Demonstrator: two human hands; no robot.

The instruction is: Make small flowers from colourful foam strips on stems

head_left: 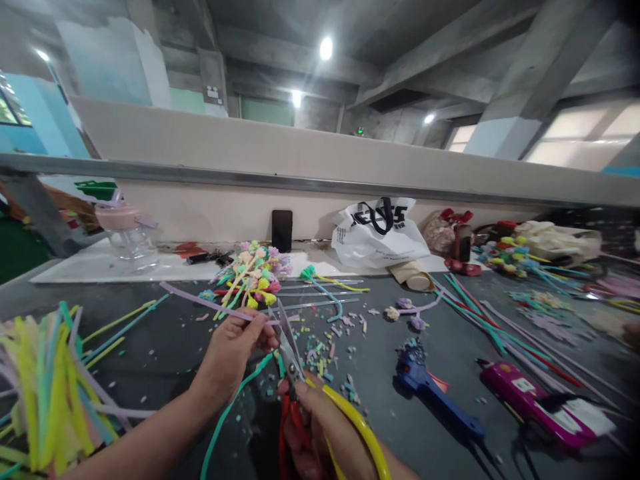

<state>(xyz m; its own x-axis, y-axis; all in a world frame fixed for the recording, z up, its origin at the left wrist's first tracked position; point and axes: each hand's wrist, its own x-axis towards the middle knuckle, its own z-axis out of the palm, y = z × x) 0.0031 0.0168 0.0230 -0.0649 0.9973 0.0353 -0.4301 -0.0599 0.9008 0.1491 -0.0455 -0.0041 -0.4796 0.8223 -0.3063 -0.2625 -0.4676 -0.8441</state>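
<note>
My left hand (231,350) pinches a lilac pipe cleaner (200,300) near its right end, and the rest of it stretches up to the left. In my right hand (325,427) is a pair of scissors (289,343), with one red and one yellow handle loop. Their blades are parted around the lilac stem's end, just right of my left fingertips. Small cut bits (320,353) in pastel colours lie scattered beyond the blades. A green pipe cleaner (220,427) curves across the table below my left hand.
Bundled pipe cleaners (45,393) lie at left. Fuzzy flower stems (255,273) are piled behind my hands, near a phone (282,230). To the right are a blue glue gun (435,393), a magenta device (540,403) and a white bag (375,237). A clear bottle (129,243) stands back left.
</note>
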